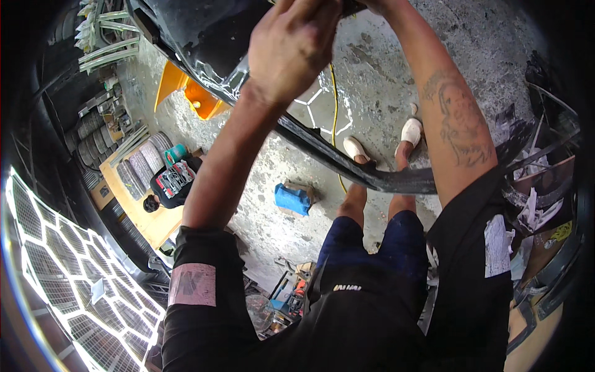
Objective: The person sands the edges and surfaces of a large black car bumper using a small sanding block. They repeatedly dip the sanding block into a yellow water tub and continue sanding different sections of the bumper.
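Note:
My left hand (290, 49) is raised at the top of the head view, its fingers curled in at the picture's edge. Whatever lies inside its grip is hidden. Close to it, my right hand (379, 5) is mostly cut off by the upper edge, so its fingers do not show. Behind and beside my left hand sits a large glossy black panel (201, 37), which looks like a car body part, with white light reflections on it. A long curved black edge strip (347, 166) runs from the panel down and across toward my right forearm.
An orange plastic piece (204, 99) lies beyond the panel. A yellow cable (335, 118) crosses the concrete floor near my feet. A blue cloth (292, 199) rests on a box. At left, another person (176, 180) is by a wooden table (139, 208). Assorted parts (536, 204) crowd the right.

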{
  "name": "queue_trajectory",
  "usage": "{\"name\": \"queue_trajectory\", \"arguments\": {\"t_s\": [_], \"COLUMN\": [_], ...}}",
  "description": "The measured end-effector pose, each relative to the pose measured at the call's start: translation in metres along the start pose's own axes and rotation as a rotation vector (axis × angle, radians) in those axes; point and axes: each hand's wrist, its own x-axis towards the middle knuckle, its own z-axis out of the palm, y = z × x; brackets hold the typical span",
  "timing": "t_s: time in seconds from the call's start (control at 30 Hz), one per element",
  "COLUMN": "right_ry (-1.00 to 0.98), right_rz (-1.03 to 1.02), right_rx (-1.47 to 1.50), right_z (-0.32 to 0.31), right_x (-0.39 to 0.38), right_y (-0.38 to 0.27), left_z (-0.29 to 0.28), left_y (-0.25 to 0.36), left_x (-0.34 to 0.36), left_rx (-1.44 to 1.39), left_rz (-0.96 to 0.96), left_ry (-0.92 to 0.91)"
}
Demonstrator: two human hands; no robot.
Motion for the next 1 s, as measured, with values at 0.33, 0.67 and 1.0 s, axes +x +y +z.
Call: {"name": "queue_trajectory", "arguments": {"t_s": [0.33, 0.67, 1.0], "right_ry": [0.043, 0.064, 0.215], "right_rz": [0.105, -0.088, -0.103], "right_rx": [-0.074, -0.133, -0.203], "right_z": [0.003, -0.002, 0.004], "right_x": [0.015, 0.018, 0.019], "right_y": [0.016, 0.028, 0.028], "left_z": [-0.016, -0.024, -0.039], "left_y": [0.013, 0.013, 0.016], "left_x": [0.001, -0.015, -0.025], "left_rx": [0.041, 0.043, 0.084], "left_rz": [-0.071, -0.033, -0.056], "left_ry": [-0.06, -0.053, -0.05]}}
